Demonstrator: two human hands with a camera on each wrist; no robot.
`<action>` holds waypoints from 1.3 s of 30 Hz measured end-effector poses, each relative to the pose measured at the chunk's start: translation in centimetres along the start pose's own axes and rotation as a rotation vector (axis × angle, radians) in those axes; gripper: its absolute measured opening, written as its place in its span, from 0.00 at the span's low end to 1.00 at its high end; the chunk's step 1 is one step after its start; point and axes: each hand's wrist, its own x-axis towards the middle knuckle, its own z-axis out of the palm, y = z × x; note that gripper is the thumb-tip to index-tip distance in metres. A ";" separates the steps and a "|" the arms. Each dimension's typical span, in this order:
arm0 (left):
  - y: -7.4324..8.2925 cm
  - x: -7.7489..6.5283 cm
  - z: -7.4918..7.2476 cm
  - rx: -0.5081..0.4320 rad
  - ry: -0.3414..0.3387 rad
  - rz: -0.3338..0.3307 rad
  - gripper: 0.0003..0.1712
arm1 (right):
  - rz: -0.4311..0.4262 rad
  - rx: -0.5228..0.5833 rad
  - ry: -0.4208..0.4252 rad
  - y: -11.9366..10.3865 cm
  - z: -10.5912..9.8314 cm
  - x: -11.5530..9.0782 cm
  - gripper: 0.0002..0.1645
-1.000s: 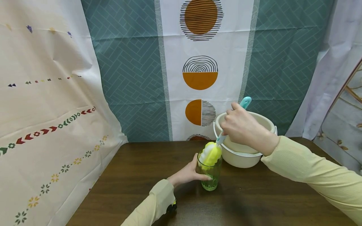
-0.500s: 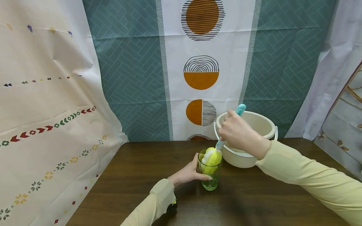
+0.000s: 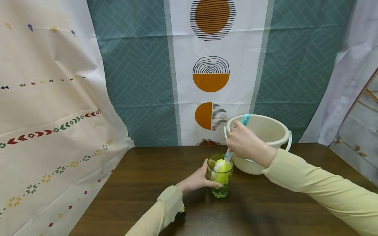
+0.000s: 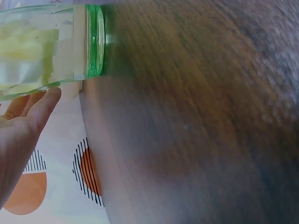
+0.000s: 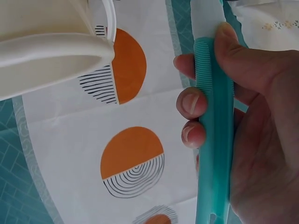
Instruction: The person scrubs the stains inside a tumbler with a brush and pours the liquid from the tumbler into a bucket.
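Observation:
A green drinking glass [image 3: 220,192] stands upright on the brown table, and my left hand [image 3: 199,181] grips its side, thumb across the front. In the left wrist view the glass [image 4: 65,65] appears sideways, with the yellow sponge showing through its wall. My right hand [image 3: 247,143] holds a sponge bottle brush by its teal handle [image 5: 215,126], fingers curled round it and thumb along its upper part. The brush's yellow and white sponge head [image 3: 222,167] sits down inside the glass, its top close to the rim. The handle tilts up toward the right.
A cream bucket [image 3: 267,126] with a white handle stands right behind the glass, partly hidden by my right hand. Patterned cloths hang behind the table [image 3: 141,183] and along its left and right sides. A small black and yellow object [image 3: 180,214] shows by my left sleeve.
My right hand has moved down and slightly left, pushing the brush's sponge head deeper into the glass. My left hand keeps its grip on the glass in the same place.

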 end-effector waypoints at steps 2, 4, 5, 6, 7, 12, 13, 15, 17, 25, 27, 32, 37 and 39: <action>0.0 0.0 0.0 0.000 -0.001 0.012 0.63 | -0.002 0.004 -0.003 -0.1 0.2 0.0 0.18; 0.0 0.0 0.0 0.004 0.001 0.008 0.64 | -0.005 0.006 -0.002 -0.2 0.3 0.0 0.18; 0.0 0.0 0.0 0.007 0.002 0.008 0.64 | -0.006 0.007 0.000 -0.2 0.3 0.0 0.18; 0.0 0.0 0.0 0.008 0.003 0.006 0.64 | -0.006 0.009 0.001 -0.2 0.4 0.0 0.18; 0.0 0.0 0.0 0.009 0.004 0.005 0.65 | -0.006 0.011 0.002 -0.3 0.5 0.0 0.19; 0.0 0.0 0.0 0.007 0.003 -0.004 0.65 | -0.012 0.007 -0.005 -0.4 0.7 0.0 0.19; 0.0 0.0 0.0 0.009 0.003 -0.003 0.66 | -0.014 0.005 -0.004 -0.4 0.7 0.0 0.18; 0.0 0.0 0.0 0.011 0.001 -0.003 0.66 | -0.018 0.000 -0.003 -0.5 0.8 0.0 0.18; 0.0 0.0 0.0 0.015 0.001 -0.003 0.66 | -0.022 -0.006 0.000 -0.5 0.7 -0.1 0.18; 0.2 -0.1 0.1 0.008 -0.008 0.006 0.62 | -0.035 -0.008 -0.017 -0.9 0.9 -0.1 0.20; 0.3 -0.2 0.1 0.014 -0.006 -0.004 0.64 | -0.039 -0.010 -0.025 -1.0 1.0 -0.1 0.20; 0.3 -0.1 0.2 -0.001 -0.009 0.028 0.56 | -0.046 -0.016 -0.034 -1.1 1.2 -0.1 0.20; 0.3 0.0 0.2 -0.007 -0.014 0.045 0.53 | -0.043 -0.021 -0.043 -1.2 1.3 -0.1 0.20; 0.3 0.0 0.2 -0.008 -0.015 0.046 0.53 | -0.044 -0.025 -0.052 -1.3 1.4 -0.1 0.20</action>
